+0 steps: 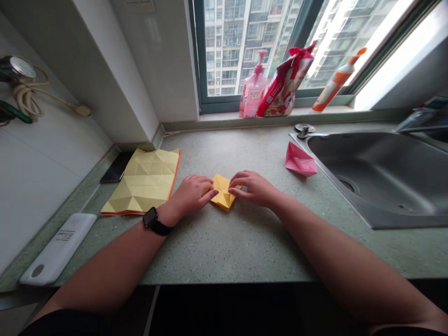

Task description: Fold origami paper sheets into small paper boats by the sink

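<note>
A small folded square of yellow-orange origami paper (223, 183) lies on the counter, turned cornerwise, with creases meeting at its middle. My left hand (192, 193) grips its left side, thumb on top and fingers curled at the edge. From the other side, my right hand (252, 187) pinches the right part of the paper between thumb and fingers. The right corner is partly hidden by those fingers. To the left lies a stack of creased yellow and orange paper sheets (140, 179). A pink folded paper piece (300, 161) sits off to the right.
A speckled green counter (224, 252) runs below the window. On the right is a steel sink (350, 182). A dark phone (117, 167) and a white slab-shaped device (58, 249) lie left. A pink pump bottle (253, 93), red bag (287, 84) and orange-white bottle (334, 84) line the sill.
</note>
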The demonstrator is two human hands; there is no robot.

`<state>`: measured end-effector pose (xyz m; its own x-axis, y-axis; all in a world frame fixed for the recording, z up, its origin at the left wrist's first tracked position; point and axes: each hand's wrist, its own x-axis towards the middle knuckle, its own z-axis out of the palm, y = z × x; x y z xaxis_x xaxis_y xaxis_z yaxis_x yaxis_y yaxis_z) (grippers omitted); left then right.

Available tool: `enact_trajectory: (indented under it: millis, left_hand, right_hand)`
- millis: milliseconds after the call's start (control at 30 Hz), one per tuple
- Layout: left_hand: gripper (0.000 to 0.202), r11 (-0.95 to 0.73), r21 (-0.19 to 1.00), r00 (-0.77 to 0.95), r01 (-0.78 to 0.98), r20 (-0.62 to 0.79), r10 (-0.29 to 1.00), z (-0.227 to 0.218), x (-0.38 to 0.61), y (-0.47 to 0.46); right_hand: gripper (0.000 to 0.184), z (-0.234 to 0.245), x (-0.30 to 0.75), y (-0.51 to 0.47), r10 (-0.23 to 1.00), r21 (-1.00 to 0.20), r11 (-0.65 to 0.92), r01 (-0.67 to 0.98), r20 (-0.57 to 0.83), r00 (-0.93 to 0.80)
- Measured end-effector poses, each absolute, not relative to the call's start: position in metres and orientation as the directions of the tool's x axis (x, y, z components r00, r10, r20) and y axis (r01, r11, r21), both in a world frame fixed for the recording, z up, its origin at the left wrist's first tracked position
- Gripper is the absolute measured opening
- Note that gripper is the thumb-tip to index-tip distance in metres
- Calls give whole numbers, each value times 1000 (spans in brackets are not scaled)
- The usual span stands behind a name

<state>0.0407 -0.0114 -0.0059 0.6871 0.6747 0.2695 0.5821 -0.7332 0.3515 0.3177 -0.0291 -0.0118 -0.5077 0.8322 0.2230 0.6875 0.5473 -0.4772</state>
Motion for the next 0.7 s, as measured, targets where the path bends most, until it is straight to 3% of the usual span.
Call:
enact_trajectory:
  millis: [133, 300, 433, 533, 700]
  left_hand:
    - [44, -693, 326, 641, 643, 267, 720, -5, 48, -16]
    - [43, -685, 275, 645, 675, 230, 728, -15, 49, -18]
    - [71, -704, 273, 694, 656, 149, 705, -23, 46, -15]
    - [75, -731, 256, 740, 632, 82, 668, -26, 45, -10]
    - [70, -734, 248, 752, 633, 28, 658, -28, 46, -10]
  right_hand:
    - [34, -10, 315, -30, 835, -470, 542, 697, 207, -510]
    - [22, -13, 314, -32, 835, -394, 546, 739, 188, -516]
    - [48, -24, 314, -32, 803, -387, 595, 705, 233, -549]
    - [65, -31, 314, -32, 793, -407, 603, 686, 217, -569]
    - [61, -33, 311, -30, 813, -396, 574, 717, 168, -558]
